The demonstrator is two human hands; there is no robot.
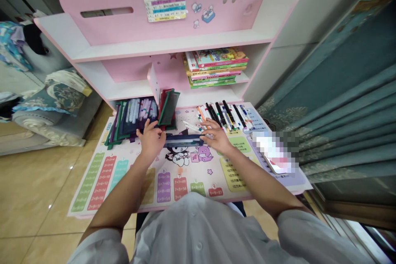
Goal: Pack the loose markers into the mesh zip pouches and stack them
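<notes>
Nearest, at the bottom centre of the frame, a grey shirt, then the printed surface of the counter. At right of the frame, on the counter, a phone, partly blurred out, near the right forearm; could get knocked by an elbow swinging outward.

At centre of the frame, a navy pouch, stretched lengthwise between both hands. Pinched at its right end by the right hand, grip narrow there. Met at its left end by the left hand, thumb and fingers curled; cannot tell whether firmly closed on it. Might slip on that side if merely touched, or twist, being slim and apparently soft, if pulled unevenly. Cannot tell whether fastened; might spill any contents if tipped while unfastened.

Just beyond the right fingers, a loose pen; likely to roll if caught by a knuckle. Right of centre, a row of pens, unboxed, apt to scatter at a careless brush.

Left of centre, heaped pouches, liable to slide if bumped. Beside them, a tilted green pouch near the divider; could topple if jostled.

Farthest, upper centre, books, stacked within the shelf.
</notes>
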